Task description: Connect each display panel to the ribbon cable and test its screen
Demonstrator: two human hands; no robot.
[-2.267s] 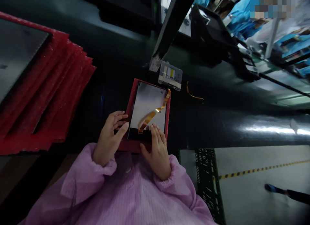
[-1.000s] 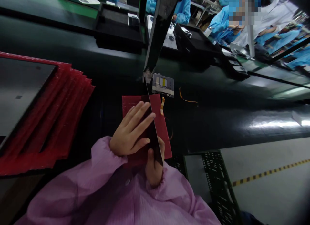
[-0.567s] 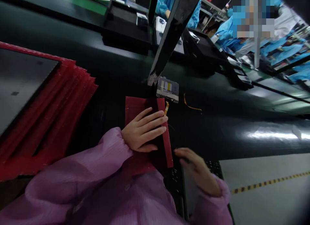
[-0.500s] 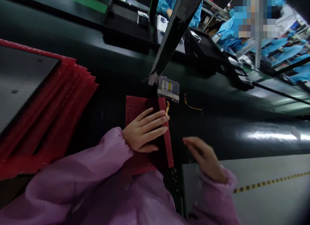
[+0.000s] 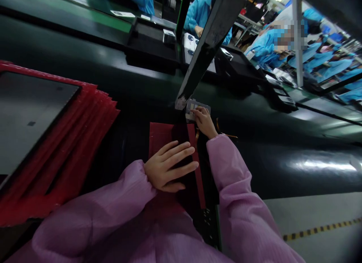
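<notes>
My left hand (image 5: 169, 167) lies flat, fingers spread, on a red plastic bag (image 5: 160, 134) with a dark flat panel visible through it. The bag's folded red edge (image 5: 199, 180) runs along the right side, just by the fingertips. Beyond the bag my right hand (image 5: 205, 122) reaches over a small, shallow clear box (image 5: 192, 103) with pale and yellow pieces in it. Its fingers are bent together at the box; what they pinch, if anything, is too small to make out. Thin golden strips (image 5: 229, 135) lie to the right of that hand.
At left lies a stack of red bags (image 5: 85, 142) with a grey panel (image 5: 36, 116) on top. A slanted metal post (image 5: 203, 48) stands behind the box. Black trays (image 5: 152, 40) line the far bench, where people in blue work. A striped floor line (image 5: 322, 229) shows at right.
My right hand has moved forward and left from beside the bag to the clear box. My left hand stays flat on the bag. The view has shifted slightly.
</notes>
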